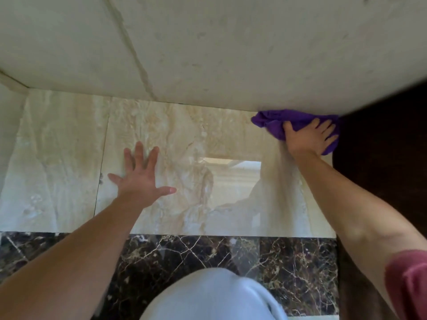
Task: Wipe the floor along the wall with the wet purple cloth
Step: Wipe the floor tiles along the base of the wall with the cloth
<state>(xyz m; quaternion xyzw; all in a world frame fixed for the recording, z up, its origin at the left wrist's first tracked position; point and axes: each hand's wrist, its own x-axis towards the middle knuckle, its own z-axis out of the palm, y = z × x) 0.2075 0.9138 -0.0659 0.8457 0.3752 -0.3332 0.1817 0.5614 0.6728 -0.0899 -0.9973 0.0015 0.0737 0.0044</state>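
- Your right hand point(309, 137) presses flat on the wet purple cloth point(291, 122), fingers spread over it rather than clenched. That spreads the pressure across the bunched fabric.
- The cloth sits at about 2 o'clock in the view, on the beige marble floor tile point(175, 139). It is jammed into the seam where the floor meets the wall point(208, 54), and its right end touches the dark wooden panel point(381, 139).
- Your left hand point(138, 179) lies empty and splayed on the tile at 9 o'clock, holding nothing. It most likely props up your weight while you lean in.
- The panel blocks any travel toward 3 o'clock.
- Open room runs toward 9 o'clock along the wall seam, up to the corner point(26, 90) at 10 o'clock.
- The dark veined border tile point(231, 250) lies at 6 o'clock, beside your knee point(212, 296).
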